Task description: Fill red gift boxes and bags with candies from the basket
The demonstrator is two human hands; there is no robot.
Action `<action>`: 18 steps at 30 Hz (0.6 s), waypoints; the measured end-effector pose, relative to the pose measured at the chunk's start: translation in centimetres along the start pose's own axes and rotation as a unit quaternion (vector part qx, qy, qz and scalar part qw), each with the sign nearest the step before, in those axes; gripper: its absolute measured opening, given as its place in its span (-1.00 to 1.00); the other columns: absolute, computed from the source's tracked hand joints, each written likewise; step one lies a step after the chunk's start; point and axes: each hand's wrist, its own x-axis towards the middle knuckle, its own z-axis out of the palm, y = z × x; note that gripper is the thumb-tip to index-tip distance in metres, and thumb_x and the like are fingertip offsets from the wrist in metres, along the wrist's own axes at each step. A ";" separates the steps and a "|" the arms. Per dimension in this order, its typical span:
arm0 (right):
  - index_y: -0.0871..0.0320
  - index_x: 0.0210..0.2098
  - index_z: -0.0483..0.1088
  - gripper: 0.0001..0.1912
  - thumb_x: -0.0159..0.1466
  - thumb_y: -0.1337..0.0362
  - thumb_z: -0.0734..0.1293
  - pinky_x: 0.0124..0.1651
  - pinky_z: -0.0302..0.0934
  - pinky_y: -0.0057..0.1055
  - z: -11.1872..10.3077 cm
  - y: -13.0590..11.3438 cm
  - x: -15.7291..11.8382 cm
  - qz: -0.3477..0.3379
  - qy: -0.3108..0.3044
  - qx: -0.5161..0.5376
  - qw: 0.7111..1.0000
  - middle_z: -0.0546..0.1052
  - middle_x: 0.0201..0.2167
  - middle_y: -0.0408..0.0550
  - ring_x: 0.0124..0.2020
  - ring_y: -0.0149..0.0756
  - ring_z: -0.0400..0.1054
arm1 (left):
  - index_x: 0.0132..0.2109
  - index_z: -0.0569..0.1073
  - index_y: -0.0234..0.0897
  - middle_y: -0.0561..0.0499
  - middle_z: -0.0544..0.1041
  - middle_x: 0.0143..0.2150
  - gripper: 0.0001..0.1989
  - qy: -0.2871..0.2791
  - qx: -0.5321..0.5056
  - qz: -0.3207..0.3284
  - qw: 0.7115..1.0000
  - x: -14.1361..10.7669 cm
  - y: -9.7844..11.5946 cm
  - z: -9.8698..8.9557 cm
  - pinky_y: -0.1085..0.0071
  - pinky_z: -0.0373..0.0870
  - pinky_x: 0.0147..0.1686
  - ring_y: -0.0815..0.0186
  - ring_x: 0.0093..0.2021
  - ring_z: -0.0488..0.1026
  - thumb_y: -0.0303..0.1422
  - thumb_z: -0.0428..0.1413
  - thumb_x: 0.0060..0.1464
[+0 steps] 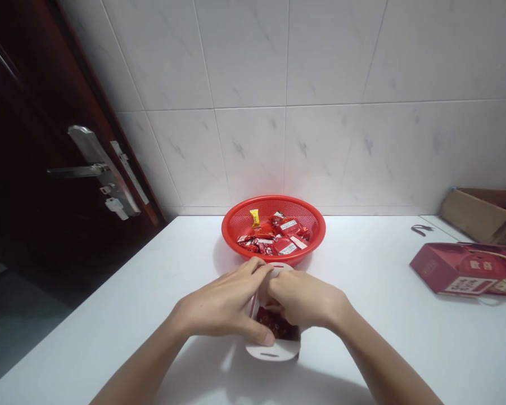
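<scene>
A small open box (274,350) with white slotted end flaps sits on the white table, dark red inside. My left hand (225,304) grips its left side, the thumb on the near flap and the fingers toward the far flap. Curled closed, my right hand (306,298) reaches into the box from the right; whatever its fingers hold is hidden. Just behind the box stands a red perforated basket (274,201) with red wrapped packets (285,246) and one yellow packet (255,217) in it.
At the right of the white table (185,242) lie red gift boxes (451,267), with an open cardboard box (476,216) behind them and a small dark strip (421,229) nearby. A tiled wall (253,152) runs behind; a dark door (29,112) is at left.
</scene>
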 end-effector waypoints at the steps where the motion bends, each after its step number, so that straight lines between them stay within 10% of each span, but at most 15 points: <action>1: 0.23 -0.43 0.45 -0.85 0.13 0.54 0.28 -0.48 -0.06 -0.44 0.0 -0.1 0.0 0.002 -0.001 -0.009 1.000 0.50 -0.38 -0.01 -0.40 -0.33 0.26 | 0.32 0.25 -0.02 -0.06 0.37 0.11 -0.17 -0.005 -0.006 0.001 1.000 0.0 0.0 0.0 0.18 0.33 0.11 -0.02 0.16 0.33 -0.08 0.30 -0.11; 9: 0.17 -0.30 0.52 -0.88 0.23 0.40 0.32 -0.41 0.10 -0.47 -2.5 1.2 -2.9 -0.081 0.062 0.124 0.987 0.54 -0.40 -0.10 -0.42 -0.37 0.33 | 0.24 0.38 -0.02 -0.08 0.37 0.17 -0.40 -0.010 -0.009 -0.016 1.000 -0.7 0.4 -1.3 0.20 0.37 0.10 0.02 0.16 0.35 0.01 0.18 0.09; 14: 0.16 -0.29 0.52 -0.83 0.30 0.22 0.32 -0.19 0.27 -0.38 -4.6 5.5 -6.0 -0.037 0.270 0.225 0.935 0.60 -0.32 -0.04 -0.28 -0.28 0.44 | 0.09 0.49 -0.10 -0.05 0.41 0.22 -0.61 0.084 0.001 -0.011 0.996 0.6 -0.8 -4.8 0.29 0.35 0.10 0.13 0.17 0.37 -0.05 0.01 0.27; 18: 0.17 -0.32 0.49 -0.82 0.26 0.19 0.32 -0.18 0.31 -0.32 -3.2 9.9 -3.9 0.037 0.404 0.269 0.873 0.61 -0.33 -0.01 -0.28 -0.23 0.47 | 0.00 0.54 -0.22 -0.08 0.54 0.09 -0.67 0.060 0.032 0.043 0.997 6.5 -3.0 -6.1 0.33 0.35 0.05 0.15 0.08 0.45 -0.16 0.05 0.24</action>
